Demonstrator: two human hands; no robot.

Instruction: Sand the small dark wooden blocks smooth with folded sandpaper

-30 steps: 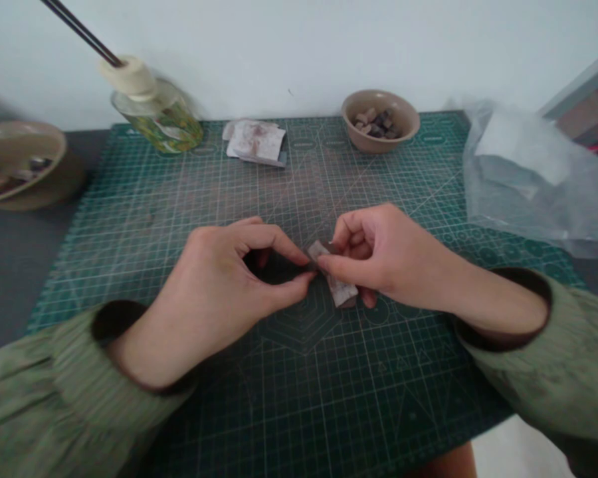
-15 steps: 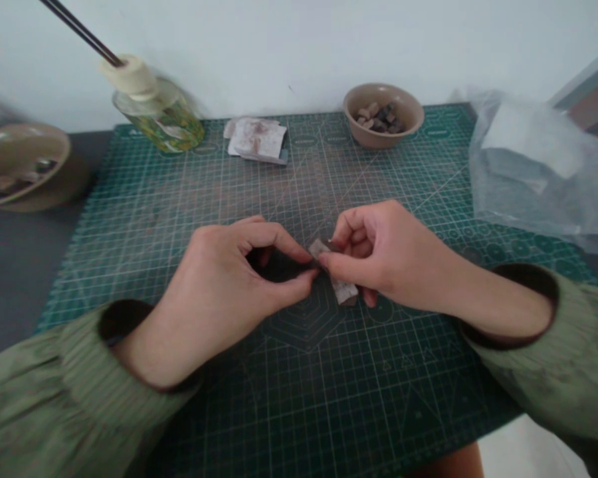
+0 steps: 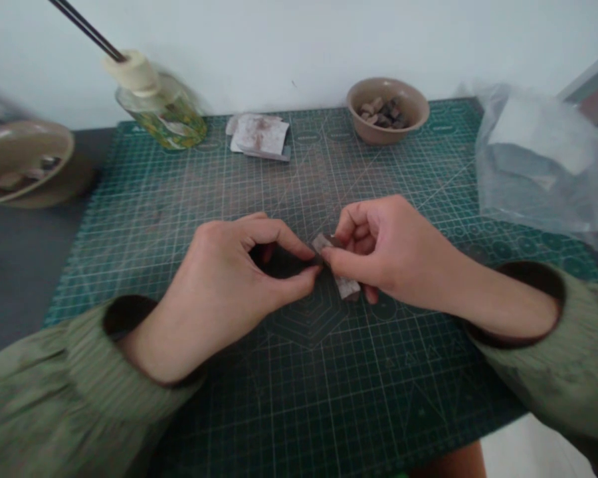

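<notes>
Over the middle of the green cutting mat [image 3: 289, 192], my two hands meet almost fingertip to fingertip. My right hand [image 3: 383, 242] is closed on a folded strip of sandpaper [image 3: 347, 287], pale with greyish stains, pinched between thumb and fingers. Its lower end sticks out below the thumb. The thumb and index finger of my left hand [image 3: 244, 272] pinch a small dark piece [image 3: 319, 261] against the strip's left edge. Most of that piece is hidden by the fingertips, so its shape cannot be made out.
Behind lie stained, stacked sandpaper sheets [image 3: 260, 136] and a brown bowl [image 3: 386, 136] of small chunks. A reed diffuser bottle [image 3: 172, 119] stands back left, beside another bowl [image 3: 54, 182] holding a few pieces. At right is a clear plastic bag [image 3: 538, 179] against the wall.
The whole view has shifted slightly, with things sitting a little further right and higher. Both hands keep the same grip, and the strip has barely moved between them.
</notes>
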